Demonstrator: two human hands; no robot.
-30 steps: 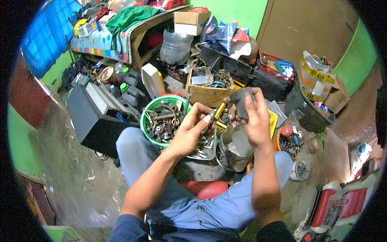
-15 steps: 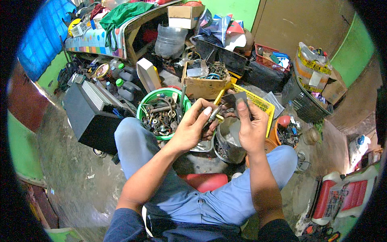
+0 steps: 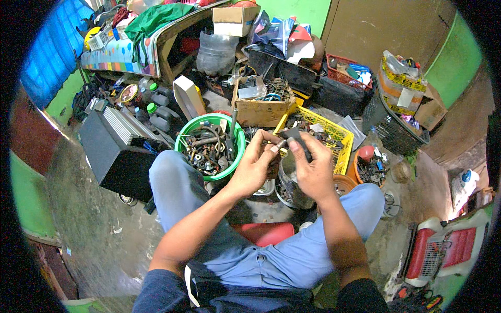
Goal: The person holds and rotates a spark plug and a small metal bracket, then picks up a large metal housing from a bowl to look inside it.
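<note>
My left hand (image 3: 254, 166) pinches a small cylindrical metal part (image 3: 282, 144) between thumb and fingers, above the buckets. Its exact kind is too small to make out. In my right hand (image 3: 315, 168) is a dark grey, bent sheet (image 3: 295, 136) that looks like sandpaper, held under the thumb. The sheet's edge meets the metal part, and the hands are nearly together. Below them stands a grey metal can (image 3: 292, 180), partly covered by my right hand. To its left sits a green basin (image 3: 183, 136) full of metal parts.
A yellow crate (image 3: 342, 163) with parts stands behind my right hand. An orange tub (image 3: 358, 169) sits beside it. Behind the basin is a cardboard box (image 3: 261, 112) of wires. At left lies a black box-shaped case (image 3: 117, 167); a dark mesh basket (image 3: 399, 130) stands right.
My right hand has moved left, bringing the dark sheet from beside the metal part onto it. The metal part is now more covered. The view has shifted slightly.
</note>
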